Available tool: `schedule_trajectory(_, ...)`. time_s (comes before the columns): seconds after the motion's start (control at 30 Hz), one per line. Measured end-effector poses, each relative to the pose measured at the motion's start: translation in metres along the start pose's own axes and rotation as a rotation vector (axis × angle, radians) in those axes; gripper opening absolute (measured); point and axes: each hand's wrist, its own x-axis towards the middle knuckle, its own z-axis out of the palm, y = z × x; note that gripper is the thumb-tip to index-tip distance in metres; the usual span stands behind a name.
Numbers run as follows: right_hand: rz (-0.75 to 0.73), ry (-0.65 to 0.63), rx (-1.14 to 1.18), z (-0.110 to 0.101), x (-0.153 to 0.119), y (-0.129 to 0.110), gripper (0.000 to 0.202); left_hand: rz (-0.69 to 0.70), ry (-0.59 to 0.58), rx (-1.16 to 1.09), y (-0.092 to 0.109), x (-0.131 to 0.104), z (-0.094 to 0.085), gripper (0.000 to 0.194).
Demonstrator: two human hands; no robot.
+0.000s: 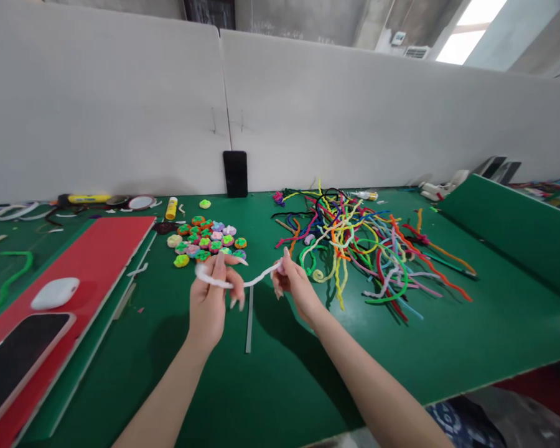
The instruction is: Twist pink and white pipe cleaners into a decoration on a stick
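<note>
A white pipe cleaner (pixel 260 277) stretches between my hands above the green table. My left hand (pixel 213 295) has it running across its fingers, with one end curling up at the far left; the fingers are slightly blurred. At the other end, my right hand (pixel 293 280) pinches the pipe cleaner between thumb and fingertips, beside something small and pale pink that is mostly hidden. Just beyond my left hand lies a cluster of small coloured flower-shaped pieces (pixel 205 238). Beneath the pipe cleaner a thin clear strip (pixel 249 320) rests flat on the table.
A tangled heap of coloured pipe cleaners (pixel 350 239) spreads to the right. At left, a red board (pixel 98 274) carries a white case (pixel 56 293) and a phone (pixel 23 361). A black phone (pixel 235 174) leans on the grey partition (pixel 354 112); a glue stick (pixel 171 208) stands nearby.
</note>
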Motion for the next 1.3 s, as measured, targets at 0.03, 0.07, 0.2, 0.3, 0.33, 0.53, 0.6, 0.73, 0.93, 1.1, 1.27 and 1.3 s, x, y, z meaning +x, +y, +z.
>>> schedule_trajectory(0.03,0.024,-0.022,0.048,-0.001,0.000,-0.001,0.041,0.001,-0.001,0.056,0.001,0.000,-0.002,0.024)
schedule_trajectory(0.07,0.052,-0.052,0.098,-0.001,0.000,-0.001,0.041,0.006,-0.002,0.113,0.001,0.000,-0.003,0.028)
schedule_trajectory(0.2,0.155,-0.172,0.215,-0.003,0.000,-0.002,0.043,0.123,-0.066,0.371,-0.001,-0.001,-0.005,0.036)
schedule_trajectory(0.3,0.175,-0.188,0.213,-0.003,0.001,-0.002,0.044,0.254,-0.125,0.686,-0.006,-0.001,-0.003,0.026)
schedule_trajectory(0.33,0.175,-0.188,0.201,-0.003,0.000,-0.002,0.044,0.287,-0.120,0.782,-0.008,-0.001,-0.003,0.025)
schedule_trajectory(0.53,0.176,-0.179,0.111,0.002,-0.002,-0.001,0.044,0.431,-0.030,1.083,-0.022,-0.004,-0.003,0.023)
schedule_trajectory(0.6,0.165,-0.176,0.087,0.003,-0.002,0.000,0.044,0.463,-0.006,1.094,-0.024,-0.004,-0.004,0.022)
schedule_trajectory(0.73,0.149,-0.209,0.055,0.004,-0.004,0.000,0.044,0.528,0.027,1.090,-0.025,-0.005,-0.005,0.021)
schedule_trajectory(0.93,0.146,-0.280,0.048,0.008,-0.007,0.003,0.054,0.553,0.083,1.094,-0.030,-0.007,-0.003,0.017)
schedule_trajectory(1.1,0.140,-0.336,0.019,0.010,-0.009,0.002,0.063,0.538,0.121,1.113,-0.029,-0.006,-0.004,0.018)
schedule_trajectory(1.27,0.131,-0.353,0.051,0.011,-0.010,0.002,0.054,0.525,0.105,1.149,-0.027,-0.003,-0.007,0.020)
schedule_trajectory(1.3,0.122,-0.355,0.060,0.011,-0.011,0.002,0.051,0.517,0.088,1.169,-0.028,-0.002,-0.007,0.021)
